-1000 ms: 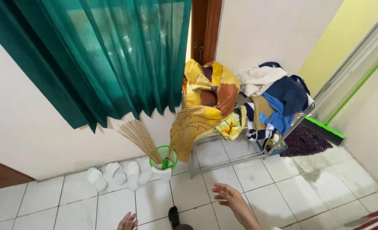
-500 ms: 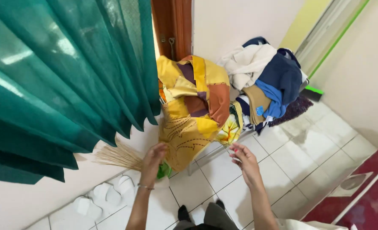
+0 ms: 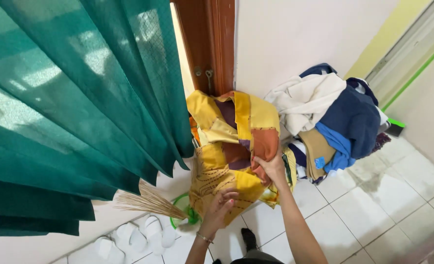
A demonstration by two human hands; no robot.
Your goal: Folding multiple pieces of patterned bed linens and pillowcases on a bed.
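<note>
A yellow, orange and brown patchwork cloth hangs in a heap over the left end of a rack. My right hand grips its right edge where an orange patch folds over. My left hand is lower, fingers spread against the yellow lower part of the cloth, and I cannot tell whether it grips it. A pile of clothes, cream, navy, blue and tan, lies on the rack to the right.
A green curtain fills the left, beside a brown wooden door frame. A stick broom stands in a green holder by the wall. White slippers lie on the white tiled floor.
Both hands rose from near the floor to the patchwork cloth. My right hand took hold of its edge, and my left moved from the broom onto the cloth. The view came closer.
</note>
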